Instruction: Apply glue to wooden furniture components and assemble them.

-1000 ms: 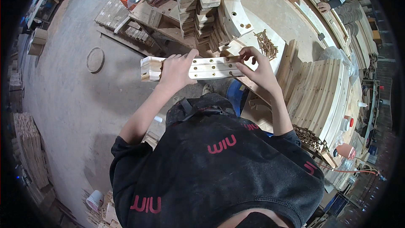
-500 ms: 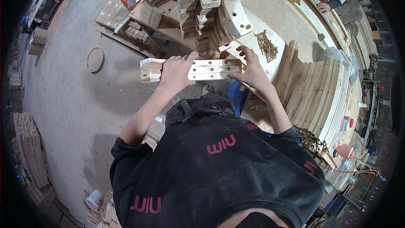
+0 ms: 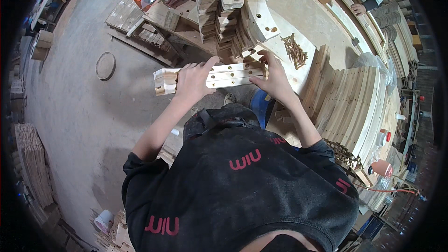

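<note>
evidently two bare hands share one grip: the left hand (image 3: pixel 190 81) is clasped across three pale wooden bars (image 3: pixel 222 75), thumb spread along the front, while the right hand (image 3: pixel 278 81) curves about their right end, thumb at the lower edge; whether it clenches or merely rests, i cannot tell. the three bars hang in front of the body, lying side by side, with eight brass-ringed holes showing between the hands. beyond the grip rise three stacks of curved, whitish wooden pieces (image 3: pixel 261 7); up and right of it is one heap of brass-coloured screws (image 3: pixel 295 50), too tangled to count. farther right of the grip leans one row of long wooden slats (image 3: pixel 347 102).

compared with half a second ago, the bars' left end has dipped, so they slant more, and the right hand has shifted slightly left.

the left hand hides part of the bars, and the right fingertips' contact is unclear. below the grip, a blue curved object (image 3: pixel 260 105) is partly covered.
</note>
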Tool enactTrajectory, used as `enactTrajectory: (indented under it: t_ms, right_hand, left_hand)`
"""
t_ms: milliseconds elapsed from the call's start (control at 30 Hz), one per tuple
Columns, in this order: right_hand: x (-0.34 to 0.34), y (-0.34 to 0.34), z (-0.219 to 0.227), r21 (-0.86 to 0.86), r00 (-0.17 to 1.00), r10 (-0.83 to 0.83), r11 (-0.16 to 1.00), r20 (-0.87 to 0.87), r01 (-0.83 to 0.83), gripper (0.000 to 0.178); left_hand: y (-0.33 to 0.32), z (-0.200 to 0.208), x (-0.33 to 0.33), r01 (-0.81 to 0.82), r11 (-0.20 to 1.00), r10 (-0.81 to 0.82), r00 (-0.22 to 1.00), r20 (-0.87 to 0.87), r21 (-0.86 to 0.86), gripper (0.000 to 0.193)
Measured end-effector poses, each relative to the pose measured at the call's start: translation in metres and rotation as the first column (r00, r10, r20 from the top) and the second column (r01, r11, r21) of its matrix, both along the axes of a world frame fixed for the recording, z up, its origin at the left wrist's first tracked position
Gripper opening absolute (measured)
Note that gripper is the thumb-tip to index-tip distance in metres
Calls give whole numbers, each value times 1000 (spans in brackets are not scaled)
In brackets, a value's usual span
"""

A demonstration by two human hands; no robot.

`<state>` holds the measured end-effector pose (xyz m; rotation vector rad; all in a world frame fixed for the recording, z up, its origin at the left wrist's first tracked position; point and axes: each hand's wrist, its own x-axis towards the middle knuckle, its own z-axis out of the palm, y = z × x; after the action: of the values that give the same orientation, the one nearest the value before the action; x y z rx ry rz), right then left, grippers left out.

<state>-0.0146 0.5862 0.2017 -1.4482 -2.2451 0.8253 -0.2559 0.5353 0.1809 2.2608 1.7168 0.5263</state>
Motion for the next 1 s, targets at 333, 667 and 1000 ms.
enactTrajectory:
  t_ms: [333, 667, 1000]
  right_hand:
    - [-1, 3, 4, -27, 998, 50, 998, -24, -50, 68]
    - [-3, 14, 11, -107, 996, 88, 990, -16, -90, 66]
    - [21, 47, -10, -439, 903, -94, 891, -419, -111, 38]
  left_hand:
    - [-4, 4, -2, -26, 997, 27, 999, 17, -72, 78]
    - [-5, -4, -7, -54, 998, 51, 995, 86, 34, 78]
    - [-6, -6, -11, -51, 997, 59, 989, 132, -61, 80]
